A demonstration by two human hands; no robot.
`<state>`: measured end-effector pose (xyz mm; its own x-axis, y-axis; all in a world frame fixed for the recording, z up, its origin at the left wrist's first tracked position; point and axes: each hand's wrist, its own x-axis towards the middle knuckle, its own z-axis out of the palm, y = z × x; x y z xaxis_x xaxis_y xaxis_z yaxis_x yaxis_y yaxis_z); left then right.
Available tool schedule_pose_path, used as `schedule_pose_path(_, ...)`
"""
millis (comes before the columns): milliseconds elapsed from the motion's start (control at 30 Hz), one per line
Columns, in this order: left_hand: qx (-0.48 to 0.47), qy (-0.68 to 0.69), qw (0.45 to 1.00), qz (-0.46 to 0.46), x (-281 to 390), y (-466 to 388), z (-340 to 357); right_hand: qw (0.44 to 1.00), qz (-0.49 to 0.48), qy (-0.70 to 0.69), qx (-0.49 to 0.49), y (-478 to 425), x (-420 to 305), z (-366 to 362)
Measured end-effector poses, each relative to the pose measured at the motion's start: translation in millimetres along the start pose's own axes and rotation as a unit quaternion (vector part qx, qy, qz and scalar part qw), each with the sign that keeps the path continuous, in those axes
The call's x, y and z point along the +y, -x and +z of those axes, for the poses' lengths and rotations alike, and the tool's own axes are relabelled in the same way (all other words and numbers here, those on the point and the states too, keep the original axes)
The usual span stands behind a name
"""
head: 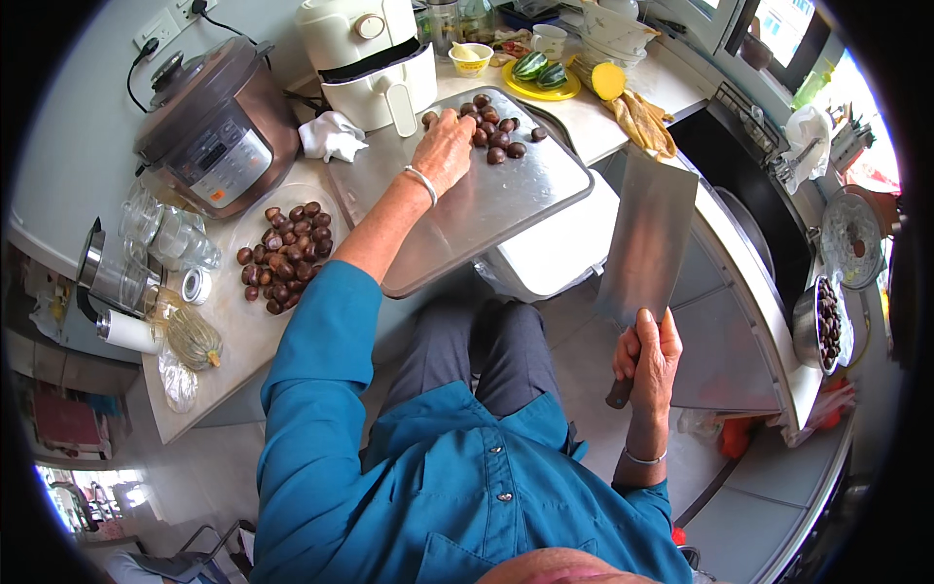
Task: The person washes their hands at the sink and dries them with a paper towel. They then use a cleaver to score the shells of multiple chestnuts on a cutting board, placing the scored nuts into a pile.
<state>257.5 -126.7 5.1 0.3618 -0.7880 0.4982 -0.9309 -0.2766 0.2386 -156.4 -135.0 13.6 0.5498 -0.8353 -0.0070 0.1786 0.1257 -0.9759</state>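
My left hand (445,150) reaches over a metal cutting board (503,190), its fingertips at the edge of a group of brown chestnuts (500,139). One chestnut lies by the fingers; whether they grip it is hidden. Off to the right, away from the board, my right hand (649,358) grips the dark handle of a broad cleaver (649,233), its blade raised upright. Left of the board, many more chestnuts (292,252) fill a clear plate on the counter.
A pressure cooker (211,131) and a white air fryer (372,66) stand behind. Small striped squashes rest on a yellow plate (543,87). Glassware (171,233) and a squash (193,337) are at left. A metal bowl (806,328) of dark nuts sits far right, beside the stove.
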Motion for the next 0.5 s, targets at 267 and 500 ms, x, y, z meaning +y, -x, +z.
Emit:
schedule_pose_path(267,-0.018,0.131,0.989,-0.062,1,43,-37,1.000,0.021,0.008,0.021,-6,10,-13)
schedule_pose_path(500,0.010,0.216,0.964,-0.156,17,126,-73,0.999,0.030,0.035,-0.008,-18,11,-2)
